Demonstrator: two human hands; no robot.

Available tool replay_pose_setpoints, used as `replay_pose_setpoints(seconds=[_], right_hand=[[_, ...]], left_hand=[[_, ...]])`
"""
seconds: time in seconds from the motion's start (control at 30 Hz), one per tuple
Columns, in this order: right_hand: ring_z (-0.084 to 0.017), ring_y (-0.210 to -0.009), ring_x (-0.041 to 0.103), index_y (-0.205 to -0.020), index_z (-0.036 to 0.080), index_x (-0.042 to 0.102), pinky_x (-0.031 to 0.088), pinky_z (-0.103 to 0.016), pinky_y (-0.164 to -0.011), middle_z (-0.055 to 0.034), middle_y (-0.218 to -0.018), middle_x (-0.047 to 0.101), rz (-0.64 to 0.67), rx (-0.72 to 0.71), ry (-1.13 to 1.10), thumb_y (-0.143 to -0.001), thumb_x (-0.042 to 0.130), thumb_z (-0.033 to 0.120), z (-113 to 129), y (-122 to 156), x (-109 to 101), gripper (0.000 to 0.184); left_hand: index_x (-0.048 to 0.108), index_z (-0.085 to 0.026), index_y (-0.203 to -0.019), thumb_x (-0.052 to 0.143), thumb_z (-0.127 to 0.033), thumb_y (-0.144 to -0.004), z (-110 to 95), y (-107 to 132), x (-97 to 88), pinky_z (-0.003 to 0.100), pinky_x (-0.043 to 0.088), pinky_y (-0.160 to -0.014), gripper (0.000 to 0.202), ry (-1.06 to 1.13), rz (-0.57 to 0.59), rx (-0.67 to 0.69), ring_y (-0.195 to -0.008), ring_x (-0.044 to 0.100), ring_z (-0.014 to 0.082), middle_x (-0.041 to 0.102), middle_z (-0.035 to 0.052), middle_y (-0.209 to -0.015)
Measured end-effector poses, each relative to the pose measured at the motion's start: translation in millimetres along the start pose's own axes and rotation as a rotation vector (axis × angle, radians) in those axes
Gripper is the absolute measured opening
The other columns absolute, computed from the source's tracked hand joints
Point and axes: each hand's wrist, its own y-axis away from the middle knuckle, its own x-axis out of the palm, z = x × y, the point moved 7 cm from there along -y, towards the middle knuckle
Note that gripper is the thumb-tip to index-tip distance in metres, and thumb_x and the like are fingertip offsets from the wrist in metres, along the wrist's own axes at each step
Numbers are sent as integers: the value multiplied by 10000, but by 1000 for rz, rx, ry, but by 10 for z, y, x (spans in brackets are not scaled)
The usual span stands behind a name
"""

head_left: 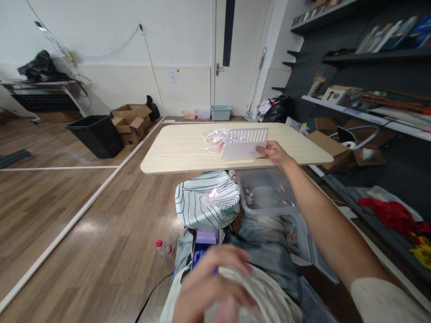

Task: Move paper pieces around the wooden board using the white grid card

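Observation:
My right hand reaches out over a light wooden table and grips the near right corner of a flat white slotted plastic panel. Just behind the panel lies a pile of small pink and white pieces. My left hand is close to the camera and blurred, fingers curled over pale crumpled fabric at my lap. A phone with a lit purple screen lies just beyond it.
A cushion with black line pattern and a clear plastic bin sit under the table's near edge. A small bottle lies on the wood floor. Cardboard boxes, a black bin and dark wall shelves surround.

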Motion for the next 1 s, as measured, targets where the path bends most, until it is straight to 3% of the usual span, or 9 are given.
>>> replay_pose_setpoints(seconds=[0.03,0.1,0.2,0.27,0.33,0.47,0.6,0.77,1.0], right_hand=[[-330,-1042,856,-865,216,868,698,-471,-1018,-61,-967,895,3,-1,1,-425,1166,546,4,4,9,626],[-325,-1043,854,-892,224,875,693,-478,-1025,-57,-980,896,-4,-15,-6,-442,1161,550,19,9,14,625],[-293,-975,847,-877,228,882,689,-462,-1016,-51,-964,894,-13,-34,-9,-418,1160,571,37,13,20,636],[-275,-945,840,-857,231,883,685,-448,-1013,-45,-955,894,-17,-42,-12,-397,1155,598,47,15,25,648],[-267,-906,835,-838,234,882,688,-444,-990,-41,-923,891,-18,-42,-6,-386,1147,623,51,19,30,653],[-266,-857,827,-826,233,877,695,-459,-955,-37,-853,877,-13,-46,7,-411,1134,638,60,29,37,635],[-259,-872,825,-819,231,874,685,-453,-973,-34,-837,870,-9,-63,11,-428,1129,642,72,39,41,622],[-274,-885,834,-821,235,870,680,-459,-993,-40,-840,870,-38,-38,-7,-405,1137,638,48,36,30,638],[-315,-949,852,-821,236,845,662,-501,-1035,-49,-835,868,-68,-57,-29,-396,1124,683,51,17,17,678]], left_hand=[[872,-415,-1018,840,-550,-941,28,-223,-56,700,582,-1179,159,-12,-124,20,-1426,661,480,777,142,-1323],[817,-386,-1236,871,-562,-912,220,-625,-222,643,514,-1276,373,-31,-327,-54,-1471,640,438,744,119,-1439],[723,-312,-1364,923,-598,-818,673,-1026,-487,577,485,-1305,648,16,-480,-248,-1533,615,417,696,135,-1559],[708,-285,-1392,916,-592,-813,933,-1174,-543,554,491,-1297,688,96,-470,-342,-1562,603,415,699,153,-1576],[723,-279,-1386,876,-601,-843,1057,-1281,-481,533,530,-1258,650,170,-409,-369,-1544,627,407,733,146,-1544],[755,-282,-1337,807,-605,-878,968,-1515,-230,466,584,-1185,564,211,-281,-296,-1446,707,362,797,105,-1433],[769,-256,-1256,833,-525,-778,862,-1817,-131,447,592,-1135,552,206,-322,-239,-1349,741,353,824,94,-1324],[768,-214,-1099,863,-537,-650,945,-2195,-74,423,615,-971,561,237,-319,-291,-1117,779,324,834,86,-1094],[788,-240,-972,886,-619,-697,933,-2442,-184,450,591,-1098,478,154,-254,-194,-1328,745,385,843,135,-1155]])
